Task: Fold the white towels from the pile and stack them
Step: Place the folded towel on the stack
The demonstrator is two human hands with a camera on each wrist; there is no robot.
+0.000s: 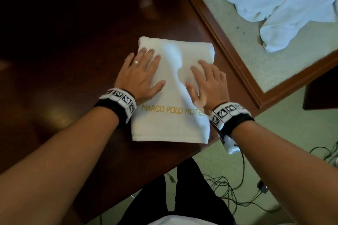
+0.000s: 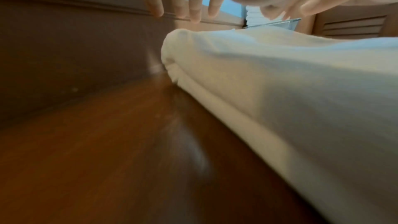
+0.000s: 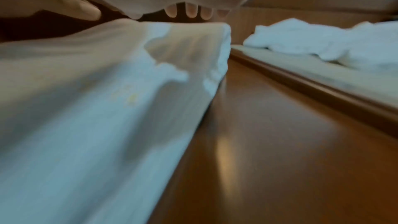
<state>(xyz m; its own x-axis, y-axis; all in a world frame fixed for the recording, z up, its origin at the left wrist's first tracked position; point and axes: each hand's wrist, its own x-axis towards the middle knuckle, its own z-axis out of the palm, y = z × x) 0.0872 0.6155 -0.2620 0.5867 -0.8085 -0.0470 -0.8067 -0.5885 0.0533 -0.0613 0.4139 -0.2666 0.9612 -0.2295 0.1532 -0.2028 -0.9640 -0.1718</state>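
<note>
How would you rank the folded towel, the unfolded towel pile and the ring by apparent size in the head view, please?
1. Folded towel and unfolded towel pile: too close to rank, since the pile is cropped and farther away.
2. Ring, on the left hand: clearly smallest.

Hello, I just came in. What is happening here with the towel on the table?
A person is folding white towels. One folded towel, lettered MARCO POLO HOTEL, lies on the dark wooden table. The left hand and the right hand both lie on it with straight fingers, apparently smoothing it; the wrist views suggest the fingertips are slightly lifted. A pile of unfolded towels waits on the neighbouring surface at the upper right.
</note>
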